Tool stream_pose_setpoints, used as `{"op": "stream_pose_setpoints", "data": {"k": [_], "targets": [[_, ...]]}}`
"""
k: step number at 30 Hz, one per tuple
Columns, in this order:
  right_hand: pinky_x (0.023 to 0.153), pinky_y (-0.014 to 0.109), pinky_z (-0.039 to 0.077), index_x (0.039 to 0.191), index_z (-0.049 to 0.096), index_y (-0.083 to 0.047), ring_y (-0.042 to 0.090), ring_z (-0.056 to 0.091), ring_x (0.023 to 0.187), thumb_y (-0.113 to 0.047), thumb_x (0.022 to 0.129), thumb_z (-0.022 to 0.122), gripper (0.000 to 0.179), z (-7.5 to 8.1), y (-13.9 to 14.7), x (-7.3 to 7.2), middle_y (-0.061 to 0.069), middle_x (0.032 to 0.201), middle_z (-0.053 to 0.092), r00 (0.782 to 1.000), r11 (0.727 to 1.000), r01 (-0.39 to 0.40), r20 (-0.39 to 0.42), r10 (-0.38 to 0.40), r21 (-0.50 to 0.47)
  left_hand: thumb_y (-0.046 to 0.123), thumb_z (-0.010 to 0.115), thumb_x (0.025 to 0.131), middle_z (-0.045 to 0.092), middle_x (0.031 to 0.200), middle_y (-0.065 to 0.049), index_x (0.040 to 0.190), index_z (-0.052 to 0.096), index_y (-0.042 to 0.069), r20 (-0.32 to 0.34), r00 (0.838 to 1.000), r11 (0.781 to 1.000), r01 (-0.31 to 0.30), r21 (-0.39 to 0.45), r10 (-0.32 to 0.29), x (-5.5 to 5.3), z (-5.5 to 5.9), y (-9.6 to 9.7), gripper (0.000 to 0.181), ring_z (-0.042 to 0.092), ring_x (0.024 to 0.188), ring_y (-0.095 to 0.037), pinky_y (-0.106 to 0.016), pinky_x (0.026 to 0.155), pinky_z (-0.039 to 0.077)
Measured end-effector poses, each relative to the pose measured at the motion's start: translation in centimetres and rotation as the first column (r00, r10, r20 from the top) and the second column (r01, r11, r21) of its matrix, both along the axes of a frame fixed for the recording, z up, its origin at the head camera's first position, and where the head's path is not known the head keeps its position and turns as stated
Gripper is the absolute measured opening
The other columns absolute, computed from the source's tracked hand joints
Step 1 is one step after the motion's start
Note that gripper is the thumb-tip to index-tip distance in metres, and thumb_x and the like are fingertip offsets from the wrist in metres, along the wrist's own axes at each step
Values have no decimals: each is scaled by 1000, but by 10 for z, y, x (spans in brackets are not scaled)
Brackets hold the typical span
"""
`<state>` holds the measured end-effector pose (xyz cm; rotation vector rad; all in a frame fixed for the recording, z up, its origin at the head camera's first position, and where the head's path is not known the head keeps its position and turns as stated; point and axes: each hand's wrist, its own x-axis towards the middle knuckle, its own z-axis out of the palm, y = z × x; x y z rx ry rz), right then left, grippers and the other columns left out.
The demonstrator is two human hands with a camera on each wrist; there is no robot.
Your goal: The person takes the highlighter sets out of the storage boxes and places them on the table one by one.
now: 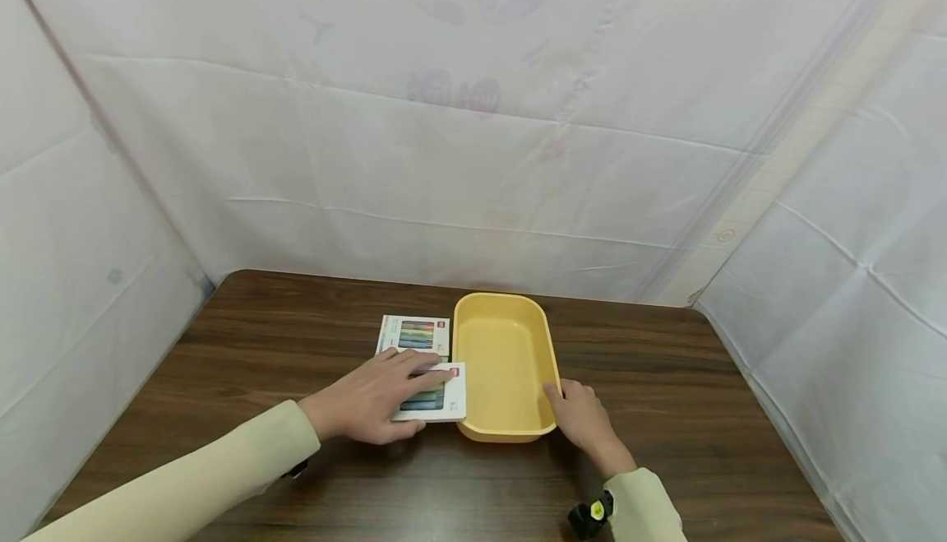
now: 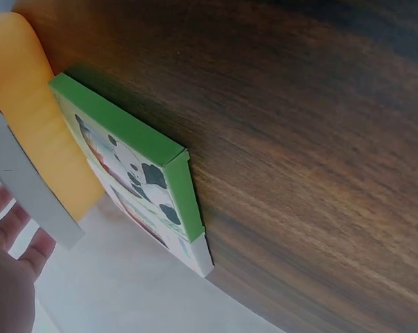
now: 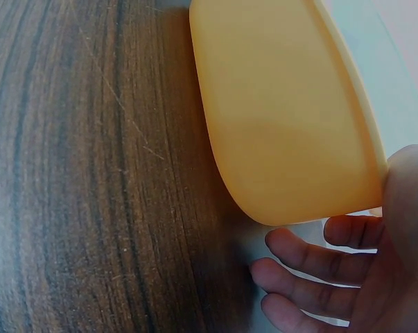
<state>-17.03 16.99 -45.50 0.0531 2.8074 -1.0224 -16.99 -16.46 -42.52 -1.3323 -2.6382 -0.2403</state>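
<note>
My left hand (image 1: 372,398) grips a flat white box (image 1: 455,398) with a window showing coloured sticks, perhaps pens or crayons. Its right end overlaps the near left rim of a yellow plastic bin (image 1: 506,361). In the left wrist view the held box is raised off the table, with fingertips along its edge. My right hand (image 1: 586,419) holds the bin's right rim near the front corner, thumb inside and fingers outside. Beyond the left hand lies a similar white box (image 1: 417,335). Next to it, a green panda-printed box (image 2: 136,159) shows in the left wrist view but is hidden in the head view.
The bin and boxes stand on a dark wood-grain table (image 1: 666,394) with rounded back corners. White sheeting (image 1: 444,155) hangs behind the table and along both sides. A black wrist device (image 1: 589,516) sits at the right sleeve.
</note>
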Motion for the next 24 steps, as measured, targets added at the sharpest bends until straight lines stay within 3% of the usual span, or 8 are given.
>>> {"op": "stream_pose_setpoints", "data": {"k": [7, 24], "targets": [[55, 28, 40, 100, 68, -6, 13, 54, 60, -31, 101, 45, 34, -1, 1, -1, 2, 71, 62, 1000, 1000, 8, -12, -8, 4, 47, 61, 87, 50, 142, -5, 149, 37, 28, -22, 999, 999, 24, 23, -23, 4, -1, -3, 70, 47, 130, -18, -45, 97, 43], [54, 29, 39, 98, 68, -7, 13, 52, 61, -30, 101, 45, 33, -3, 4, -2, 2, 71, 61, 1000, 1000, -1, -4, 1, -1, 46, 62, 86, 49, 142, -3, 150, 35, 29, 10, 1000, 1000, 12, 18, -12, 10, -6, -12, 71, 46, 130, -18, -46, 102, 43]]}}
